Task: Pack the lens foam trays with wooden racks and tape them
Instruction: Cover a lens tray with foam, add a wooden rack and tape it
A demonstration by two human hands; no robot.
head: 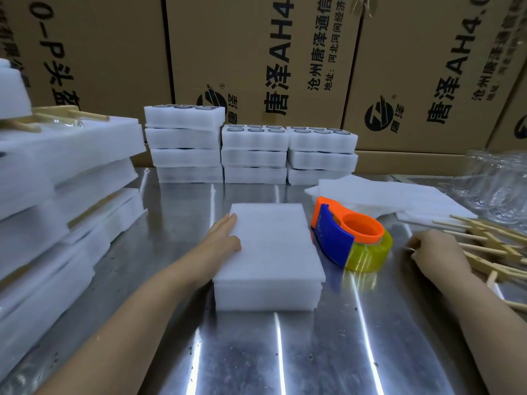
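Foam stack: L hand fingers flat on left edge; R hand by racks, grip unclear.

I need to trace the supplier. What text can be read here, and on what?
"唐泽AH4": middle cardboard box and right cardboard box, sideways.
"沧州唐泽通信": middle cardboard box, cut off.
"地址:河北河间经济": same box, cut off.
"-0-P头": left cardboard box; rest blurred.
Tape dispenser marking: too small.

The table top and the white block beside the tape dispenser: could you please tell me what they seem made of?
Table top: probably bare sheet metal, steel or aluminium; glossy, with streaked light reflections. White block: seemingly soft foam, matte and finely fuzzy; stacked layers show along its front edge.
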